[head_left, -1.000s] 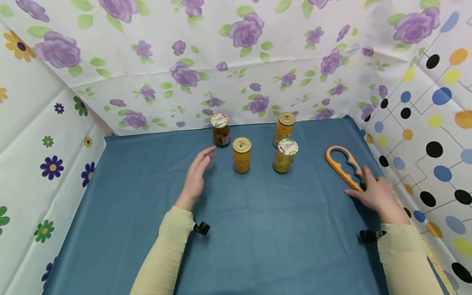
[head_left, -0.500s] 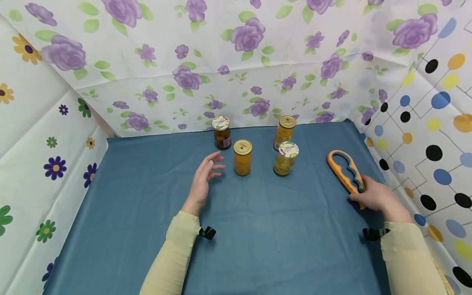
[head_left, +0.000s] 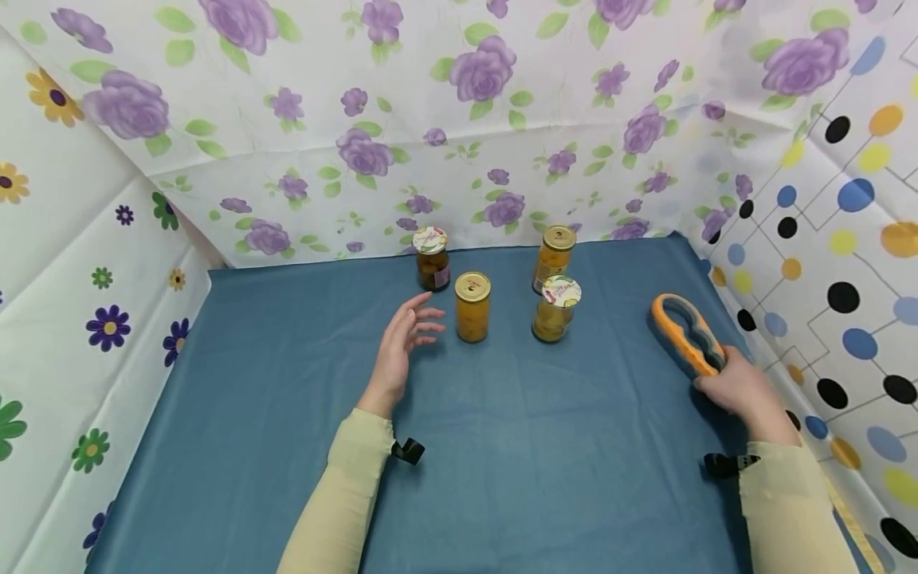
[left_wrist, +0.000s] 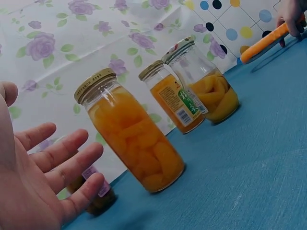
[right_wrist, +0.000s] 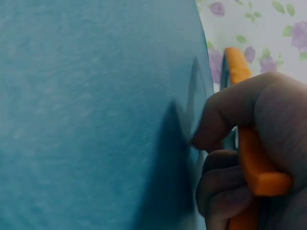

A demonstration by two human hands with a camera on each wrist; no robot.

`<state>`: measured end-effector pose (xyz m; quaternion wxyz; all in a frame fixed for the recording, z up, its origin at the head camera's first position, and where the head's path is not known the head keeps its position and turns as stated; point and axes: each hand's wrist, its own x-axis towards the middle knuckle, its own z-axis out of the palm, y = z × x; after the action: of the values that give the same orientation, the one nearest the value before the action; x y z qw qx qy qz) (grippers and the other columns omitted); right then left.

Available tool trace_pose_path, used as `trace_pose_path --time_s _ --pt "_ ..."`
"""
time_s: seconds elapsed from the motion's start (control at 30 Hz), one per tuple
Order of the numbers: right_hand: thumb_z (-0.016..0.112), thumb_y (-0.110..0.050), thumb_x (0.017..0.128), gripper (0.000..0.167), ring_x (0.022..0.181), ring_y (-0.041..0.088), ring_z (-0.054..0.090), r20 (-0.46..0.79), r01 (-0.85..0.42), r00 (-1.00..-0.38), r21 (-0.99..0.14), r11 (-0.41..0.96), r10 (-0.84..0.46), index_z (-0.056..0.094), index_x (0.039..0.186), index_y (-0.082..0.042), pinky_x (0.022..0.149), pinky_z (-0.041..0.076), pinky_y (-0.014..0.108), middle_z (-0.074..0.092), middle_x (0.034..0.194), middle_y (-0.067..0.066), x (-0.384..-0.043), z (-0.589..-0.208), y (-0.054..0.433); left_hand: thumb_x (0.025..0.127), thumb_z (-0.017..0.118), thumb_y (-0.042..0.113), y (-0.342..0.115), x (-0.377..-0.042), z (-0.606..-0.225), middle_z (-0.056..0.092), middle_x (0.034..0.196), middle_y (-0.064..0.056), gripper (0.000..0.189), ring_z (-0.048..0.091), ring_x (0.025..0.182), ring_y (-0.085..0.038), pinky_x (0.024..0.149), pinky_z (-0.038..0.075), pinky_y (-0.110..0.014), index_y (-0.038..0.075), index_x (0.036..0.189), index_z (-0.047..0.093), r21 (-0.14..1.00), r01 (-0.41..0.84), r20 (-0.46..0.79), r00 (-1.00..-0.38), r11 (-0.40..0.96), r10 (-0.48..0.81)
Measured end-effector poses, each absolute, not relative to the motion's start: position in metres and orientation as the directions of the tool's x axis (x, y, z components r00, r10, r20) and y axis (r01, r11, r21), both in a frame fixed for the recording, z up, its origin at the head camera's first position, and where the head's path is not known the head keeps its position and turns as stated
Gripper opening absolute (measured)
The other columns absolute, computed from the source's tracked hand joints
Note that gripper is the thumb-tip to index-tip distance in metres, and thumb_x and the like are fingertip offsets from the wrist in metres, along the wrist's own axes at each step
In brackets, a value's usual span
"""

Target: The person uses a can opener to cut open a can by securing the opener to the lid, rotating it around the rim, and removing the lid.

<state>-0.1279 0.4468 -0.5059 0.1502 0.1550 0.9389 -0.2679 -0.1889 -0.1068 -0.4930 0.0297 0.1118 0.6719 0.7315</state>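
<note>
Orange looped tool (head_left: 682, 344), edged inside with grey scallops, is gripped at its near end by the curled fingers of the right hand (head_left: 740, 389), toward the right side of the blue cloth (head_left: 545, 446). The left hand (head_left: 398, 344) is held with fingers extended, just beside a gold-lidded jar (head_left: 472, 312) of orange fruit and near a dark jar (head_left: 433, 273). Between that fruit jar and the tool, 2 jars are placed close together: 1 labelled jar (head_left: 553, 259) behind 1 wider jar (head_left: 551, 321).

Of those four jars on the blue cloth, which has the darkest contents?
The leftmost jar in the head view, standing at the back. Its contents look dark brown, while the other three jars hold orange or yellowish contents.
</note>
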Motion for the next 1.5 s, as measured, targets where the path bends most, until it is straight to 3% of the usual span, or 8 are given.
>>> trace_pose_path --time_s 0.3,0.63,0.7,0.83,1.0,1.17,1.3,1.5 --pt "0.061 -0.023 0.097 0.084 0.099 0.046 0.052 -0.282 0.369 -0.926 -0.553 0.747 0.249 0.021 0.159 0.018 0.074 0.041 0.044 0.048 0.128 0.039 -0.120 -0.510 0.447 0.116 0.031 0.044 -0.102 -0.191 -0.494 0.062 0.140 -0.023 0.052 0.062 0.123 -0.042 0.105 0.046 -0.063 0.019 0.159 0.048 0.988 0.118 0.136 -0.972 -0.102 0.194" --pt "0.053 -0.015 0.101 0.075 0.107 0.048 0.049 -0.236 0.352 -0.936 -0.668 0.655 0.262 0.020 0.164 0.011 0.080 0.042 0.051 0.044 0.139 0.040 -0.112 -0.502 0.427 0.117 0.034 0.043 -0.089 -0.195 -0.499 0.052 0.151 -0.024 0.055 0.050 0.136 -0.044 0.110 0.037 -0.069 0.016 0.164 0.039 0.984 0.116 0.142 -0.970 -0.136 0.198" --pt "0.053 -0.015 0.101 0.075 0.103 0.044 0.051 -0.234 0.337 -0.941 -0.687 0.643 0.244 0.021 0.165 0.008 0.077 0.042 0.047 0.049 0.133 0.036 -0.111 -0.501 0.422 0.117 0.035 0.040 -0.085 -0.196 -0.501 0.048 0.155 -0.022 0.055 0.046 0.141 -0.042 0.112 0.035 -0.067 0.016 0.166 0.036 0.985 0.110 0.135 -0.973 -0.135 0.189" --pt "0.051 -0.012 0.099 0.074 0.082 0.032 0.056 -0.245 0.327 -0.945 -0.747 0.579 0.218 0.022 0.166 0.004 0.065 0.045 0.039 0.060 0.102 0.021 -0.110 -0.501 0.413 0.117 0.038 0.034 -0.075 -0.198 -0.505 0.041 0.162 -0.019 0.057 0.038 0.149 -0.040 0.118 0.031 -0.063 0.013 0.169 0.028 0.987 0.091 0.113 -0.978 -0.132 0.173" --pt "0.047 -0.005 0.100 0.069 0.060 0.020 0.049 -0.209 0.262 -0.962 -0.883 0.390 0.174 0.024 0.165 0.000 0.052 0.042 0.036 0.050 0.072 0.004 -0.107 -0.502 0.402 0.114 0.048 0.027 -0.061 -0.203 -0.508 0.032 0.168 -0.014 0.064 0.029 0.156 -0.034 0.125 0.024 -0.057 0.014 0.171 0.021 0.986 0.045 0.075 -0.979 -0.157 0.188" --pt "0.046 0.005 0.101 0.058 0.056 0.016 0.041 -0.128 0.142 -0.986 -0.981 0.133 0.103 0.034 0.157 -0.006 0.052 0.031 0.038 0.044 0.070 -0.003 -0.104 -0.499 0.387 0.108 0.066 0.018 -0.048 -0.211 -0.516 0.027 0.172 -0.010 0.078 0.025 0.159 -0.028 0.129 0.019 -0.052 0.018 0.171 0.020 0.990 0.027 0.054 -0.979 -0.139 0.197" --pt "0.043 0.009 0.101 0.056 0.056 0.018 0.039 -0.050 0.052 -0.996 -0.998 0.026 0.070 0.041 0.152 -0.013 0.056 0.024 0.044 0.045 0.072 -0.002 -0.100 -0.493 0.374 0.099 0.078 0.013 -0.040 -0.217 -0.527 0.033 0.170 -0.009 0.090 0.030 0.157 -0.026 0.129 0.019 -0.050 0.016 0.170 0.022 0.998 0.044 0.049 -0.986 -0.033 0.162" --pt "0.049 0.008 0.104 0.054 0.053 0.020 0.037 0.013 -0.014 -0.996 -1.000 -0.012 0.088 0.047 0.152 -0.015 0.057 0.021 0.047 0.047 0.069 -0.001 -0.099 -0.483 0.362 0.092 0.088 0.019 -0.025 -0.228 -0.538 0.055 0.150 -0.010 0.085 0.052 0.136 -0.030 0.120 0.037 -0.053 0.015 0.162 0.040 0.984 0.089 0.078 -0.994 0.152 0.075"
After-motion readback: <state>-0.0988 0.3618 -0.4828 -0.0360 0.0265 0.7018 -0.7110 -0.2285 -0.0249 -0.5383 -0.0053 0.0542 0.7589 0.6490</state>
